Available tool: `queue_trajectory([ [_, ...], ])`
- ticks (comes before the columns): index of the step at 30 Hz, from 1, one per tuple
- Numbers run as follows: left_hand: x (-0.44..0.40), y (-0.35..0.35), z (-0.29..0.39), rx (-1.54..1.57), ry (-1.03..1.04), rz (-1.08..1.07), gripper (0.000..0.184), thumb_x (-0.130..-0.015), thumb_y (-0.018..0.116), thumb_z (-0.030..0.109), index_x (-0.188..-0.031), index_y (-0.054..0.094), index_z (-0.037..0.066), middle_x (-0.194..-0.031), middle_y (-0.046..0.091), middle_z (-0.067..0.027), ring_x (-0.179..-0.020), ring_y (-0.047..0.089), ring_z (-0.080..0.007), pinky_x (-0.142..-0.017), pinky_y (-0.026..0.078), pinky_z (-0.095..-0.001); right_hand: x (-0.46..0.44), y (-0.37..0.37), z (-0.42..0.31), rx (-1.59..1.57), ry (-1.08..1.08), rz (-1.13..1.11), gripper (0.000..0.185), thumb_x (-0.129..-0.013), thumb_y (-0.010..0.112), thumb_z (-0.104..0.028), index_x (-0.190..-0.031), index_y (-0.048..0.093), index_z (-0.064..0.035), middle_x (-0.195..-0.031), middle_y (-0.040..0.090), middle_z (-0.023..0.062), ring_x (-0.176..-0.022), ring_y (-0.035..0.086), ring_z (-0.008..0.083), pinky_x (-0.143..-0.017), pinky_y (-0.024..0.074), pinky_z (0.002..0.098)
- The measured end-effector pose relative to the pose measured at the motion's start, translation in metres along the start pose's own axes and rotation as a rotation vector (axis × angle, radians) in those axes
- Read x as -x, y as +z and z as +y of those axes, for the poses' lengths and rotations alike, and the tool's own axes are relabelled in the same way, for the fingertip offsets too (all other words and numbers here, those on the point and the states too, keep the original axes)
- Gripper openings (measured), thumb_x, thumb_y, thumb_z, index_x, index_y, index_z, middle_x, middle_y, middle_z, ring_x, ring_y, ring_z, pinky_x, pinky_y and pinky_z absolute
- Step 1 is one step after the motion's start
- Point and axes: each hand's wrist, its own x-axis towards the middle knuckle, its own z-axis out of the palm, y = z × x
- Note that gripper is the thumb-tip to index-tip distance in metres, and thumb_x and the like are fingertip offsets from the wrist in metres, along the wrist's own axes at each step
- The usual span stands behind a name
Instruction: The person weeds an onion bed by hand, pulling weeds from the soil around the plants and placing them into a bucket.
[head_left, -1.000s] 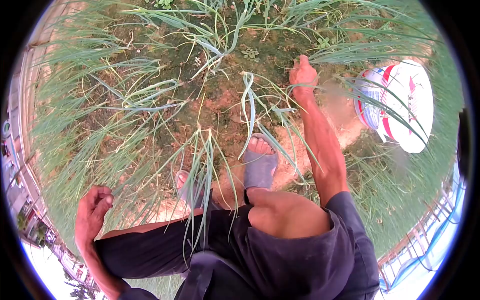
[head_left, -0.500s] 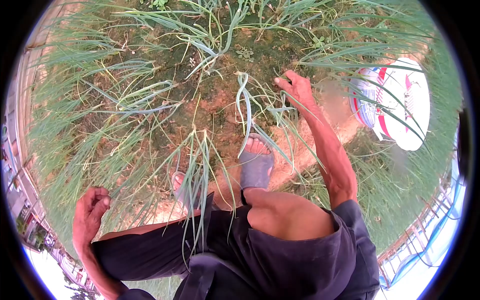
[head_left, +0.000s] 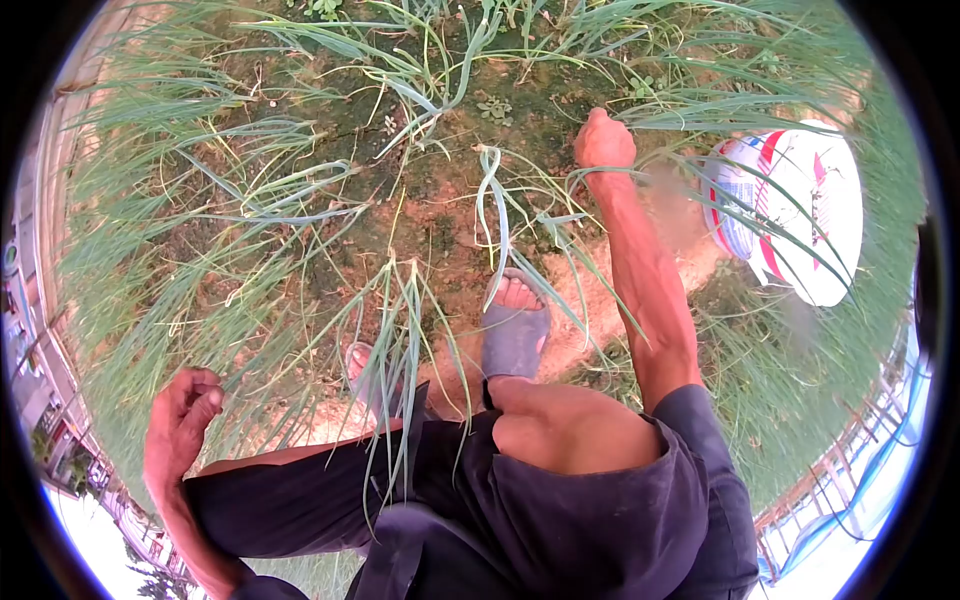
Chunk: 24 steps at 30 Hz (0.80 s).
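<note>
Two bare hands, well apart, above a bed of green leaves (head_left: 150,270) and brown soil (head_left: 440,190). Right hand (head_left: 605,146) far forward on an outstretched arm (head_left: 655,290), closed into a fist low over the soil, just beside a clump of long leaves (head_left: 715,112); fingertips hidden beneath, so cannot tell whether gripping anything. Left hand (head_left: 183,425) back beside a dark trouser leg (head_left: 300,495), near the outer growth, fingers loosely curled in toward the thumb; cannot tell whether pinched together or slightly apart. Between the hands, a drooping plant (head_left: 410,310) rooted in the soil, long blades spilling toward the lap. Beside it, a grey sandal (head_left: 515,340) on the right foot. Right of the outstretched arm, a white container with red stripes (head_left: 840,210), partly crossed by thin leaves.
</note>
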Motion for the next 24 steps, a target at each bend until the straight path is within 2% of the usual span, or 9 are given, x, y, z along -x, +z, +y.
queue_trajectory([
  [4, 0.0, -0.002, -0.003, -0.012, -0.013, -0.003, 0.025, -0.094, 0.065, 0.018, -0.106, 0.059, -0.003, -0.085, 0.061, -0.0043, -0.078, 0.056, -0.0135, -0.072, 0.046, -0.0284, 0.0, 0.0, -0.002, 0.028, 0.034, 0.029, 0.012, -0.088, 0.056, -0.014, -0.09, 0.06, -0.0026, -0.076, 0.069, 0.0234, -0.072, 0.07, 0.0401, -0.064, 0.0559, 0.0504],
  [7, -0.003, -0.003, -0.004, -0.002, -0.026, -0.014, 0.026, -0.094, 0.065, 0.019, -0.106, 0.059, -0.003, -0.085, 0.061, -0.0041, -0.078, 0.056, -0.013, -0.071, 0.046, -0.0277, -0.002, 0.004, 0.0, -0.153, 0.047, 0.081, 0.016, -0.09, 0.057, -0.02, -0.09, 0.061, -0.005, -0.077, 0.068, 0.0223, -0.074, 0.069, 0.0403, -0.066, 0.0544, 0.0499],
  [10, -0.004, -0.003, -0.007, 0.027, -0.018, -0.019, 0.027, -0.094, 0.066, 0.019, -0.106, 0.059, -0.003, -0.085, 0.061, -0.0038, -0.078, 0.055, -0.0125, -0.071, 0.046, -0.027, 0.007, -0.007, 0.003, -0.44, -0.068, 0.059, 0.018, -0.091, 0.06, -0.024, -0.094, 0.06, -0.006, -0.079, 0.067, 0.0229, -0.078, 0.067, 0.0413, -0.071, 0.0524, 0.0497],
  [13, -0.006, -0.004, -0.006, 0.031, -0.004, -0.025, 0.027, -0.094, 0.066, 0.02, -0.106, 0.059, -0.003, -0.085, 0.06, -0.0035, -0.078, 0.055, -0.0121, -0.071, 0.046, -0.0266, 0.015, -0.006, 0.012, -0.519, -0.126, -0.207, 0.018, -0.09, 0.063, -0.021, -0.097, 0.06, -0.005, -0.082, 0.066, 0.0241, -0.083, 0.065, 0.0421, -0.074, 0.0504, 0.049],
  [14, -0.007, -0.004, -0.005, 0.028, -0.001, -0.026, 0.027, -0.094, 0.066, 0.02, -0.107, 0.059, -0.003, -0.085, 0.06, -0.0035, -0.079, 0.055, -0.012, -0.072, 0.046, -0.0265, 0.016, 0.003, 0.014, -0.451, -0.185, -0.183, 0.015, -0.089, 0.063, -0.014, -0.096, 0.058, -0.0025, -0.083, 0.064, 0.0248, -0.081, 0.063, 0.0431, -0.074, 0.0489, 0.0501],
  [17, -0.008, -0.004, -0.004, 0.043, 0.001, -0.033, 0.027, -0.094, 0.066, 0.02, -0.107, 0.059, -0.003, -0.086, 0.06, -0.003, -0.079, 0.054, -0.0117, -0.071, 0.045, -0.0263, 0.028, -0.006, 0.004, -0.493, -0.179, -0.135, 0.014, -0.088, 0.064, -0.013, -0.095, 0.056, -0.0028, -0.085, 0.062, 0.0242, -0.08, 0.062, 0.0456, -0.074, 0.0482, 0.0509],
  [18, -0.008, -0.004, -0.004, 0.049, -0.004, -0.032, 0.027, -0.094, 0.066, 0.02, -0.107, 0.059, -0.003, -0.086, 0.06, -0.0028, -0.079, 0.054, -0.0117, -0.071, 0.045, -0.0263, 0.03, -0.003, 0.004, -0.434, -0.239, -0.088, 0.013, -0.088, 0.062, -0.01, -0.094, 0.054, -0.0026, -0.088, 0.061, 0.0245, -0.08, 0.061, 0.0482, -0.074, 0.0483, 0.0524],
  [24, -0.009, -0.005, -0.002, 0.06, -0.034, -0.023, 0.026, -0.093, 0.067, 0.018, -0.107, 0.059, -0.003, -0.087, 0.061, -0.0025, -0.079, 0.055, -0.0116, -0.071, 0.045, -0.0265, 0.023, 0.008, -0.002, -0.334, -0.297, -0.034, 0.01, -0.087, 0.059, -0.009, -0.091, 0.055, -0.0008, -0.088, 0.063, 0.0258, -0.081, 0.063, 0.047, -0.074, 0.0498, 0.0518],
])
